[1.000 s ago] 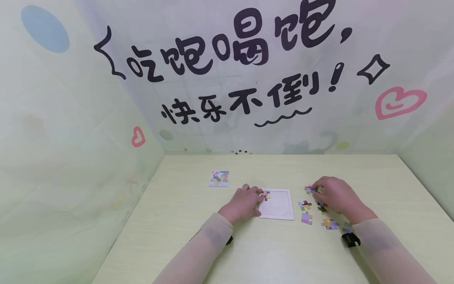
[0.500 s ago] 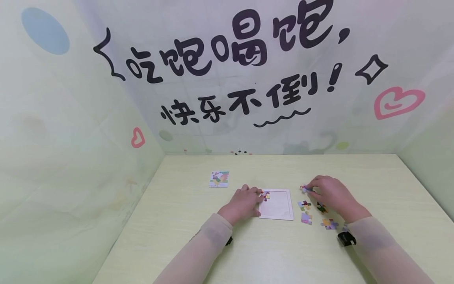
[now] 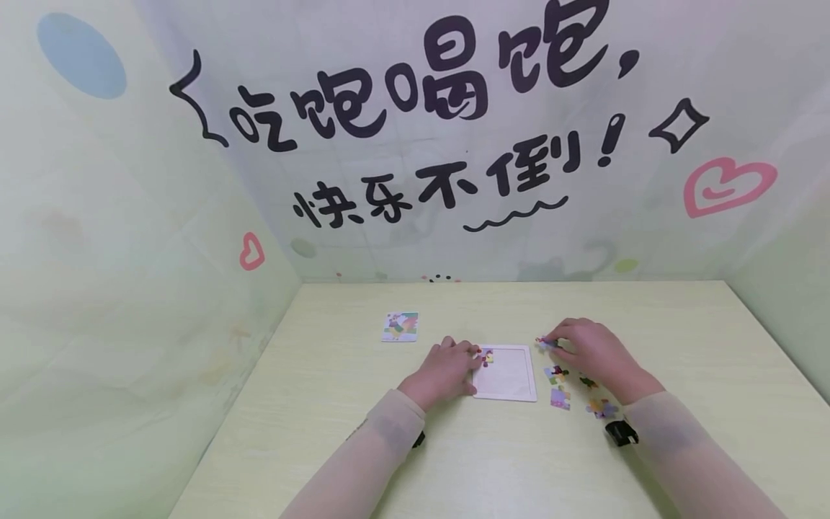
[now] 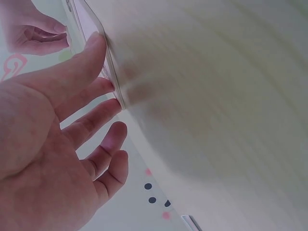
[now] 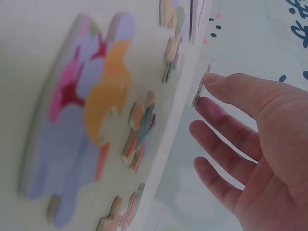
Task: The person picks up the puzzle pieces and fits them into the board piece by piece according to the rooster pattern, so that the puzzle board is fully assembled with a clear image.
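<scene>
A square white puzzle tray (image 3: 509, 386) lies flat on the table. One coloured puzzle piece (image 3: 488, 357) sits in its far left corner. My left hand (image 3: 443, 373) rests along the tray's left side; in the left wrist view its thumb and two fingers touch the tray's edge, and the other fingers are loosely bent. Between thumb and index finger, my right hand (image 3: 593, 358) pinches a puzzle piece (image 5: 200, 91), just right of the tray's far right corner. That piece is seen nearly edge-on in the right wrist view and looks raised off the table.
Several loose puzzle pieces (image 3: 560, 398) lie right of the tray, some partly hidden under the right hand. A large purple and orange piece (image 5: 89, 120) is close to the right wrist camera. A square picture card (image 3: 400, 326) lies at the back left. Printed cloth walls (image 3: 402, 252) enclose the table.
My right hand has moved left toward the tray, carrying the pinched puzzle piece away from the loose ones. The left hand and the tray have stayed in place.
</scene>
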Available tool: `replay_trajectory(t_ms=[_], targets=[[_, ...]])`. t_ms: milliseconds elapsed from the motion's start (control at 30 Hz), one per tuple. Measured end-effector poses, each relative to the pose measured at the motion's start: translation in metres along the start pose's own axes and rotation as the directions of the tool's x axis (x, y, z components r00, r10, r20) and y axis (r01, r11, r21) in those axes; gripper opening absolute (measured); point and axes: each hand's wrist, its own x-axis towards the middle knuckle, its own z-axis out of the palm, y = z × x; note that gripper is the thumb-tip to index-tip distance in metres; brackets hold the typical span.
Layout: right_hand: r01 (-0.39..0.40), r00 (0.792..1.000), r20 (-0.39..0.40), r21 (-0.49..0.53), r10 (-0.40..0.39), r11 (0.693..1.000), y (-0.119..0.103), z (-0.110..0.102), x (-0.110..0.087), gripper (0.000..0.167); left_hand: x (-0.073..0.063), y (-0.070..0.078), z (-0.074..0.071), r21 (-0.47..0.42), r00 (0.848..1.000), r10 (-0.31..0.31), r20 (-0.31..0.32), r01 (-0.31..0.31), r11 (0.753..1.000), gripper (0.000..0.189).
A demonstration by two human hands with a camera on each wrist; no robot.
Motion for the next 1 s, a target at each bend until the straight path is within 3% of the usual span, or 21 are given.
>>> replay_trajectory(t_ms=[1000], targets=[[0.081,0.997,0.02,-0.011,-0.081,0.997,-0.027,0.013,0.015,0.016,-0.002,0.001,-0.004,-0.022,1.0,-0.005,0.003,0.005,1.0,0.06]])
